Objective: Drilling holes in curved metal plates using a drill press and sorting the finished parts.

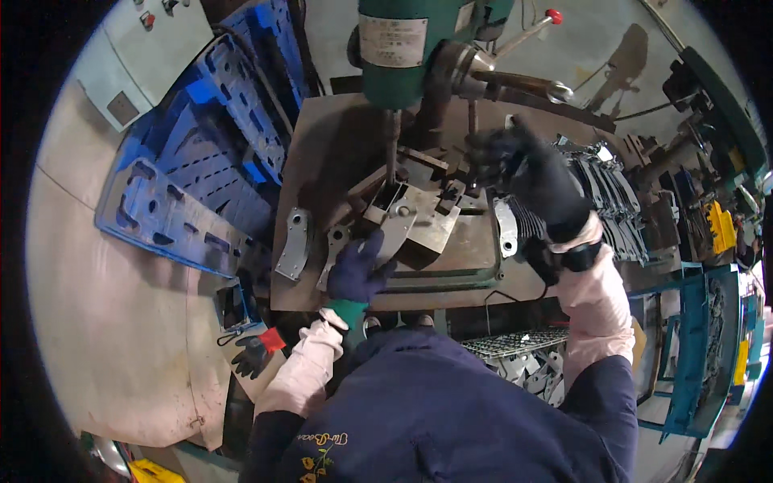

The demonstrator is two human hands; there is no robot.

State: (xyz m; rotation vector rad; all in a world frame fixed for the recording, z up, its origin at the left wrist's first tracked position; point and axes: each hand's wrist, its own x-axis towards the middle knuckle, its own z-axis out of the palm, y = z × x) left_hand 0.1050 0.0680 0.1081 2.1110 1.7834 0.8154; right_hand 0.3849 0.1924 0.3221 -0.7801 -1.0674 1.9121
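My left hand (358,272), in a dark blue glove with a green cuff, grips the near end of a curved grey metal plate (395,235). The plate's far end lies in a metal jig (433,222) under the drill press (394,88). My right hand (535,177), in a black glove, is raised right of the jig, near the clamp parts. Its fingers are dark and blurred, so I cannot make out their grip. Left of my left hand, another curved plate (296,244) with holes lies on the worktable (322,137); one more (335,241) is partly behind the glove.
Rows of curved metal parts (608,197) lie at the right. Blue plastic pallets (173,213) stand left of the table. The press's feed handle (523,83) sticks out above my right hand. Below the table are a wire basket (515,342) and a spare black-and-red glove (256,354).
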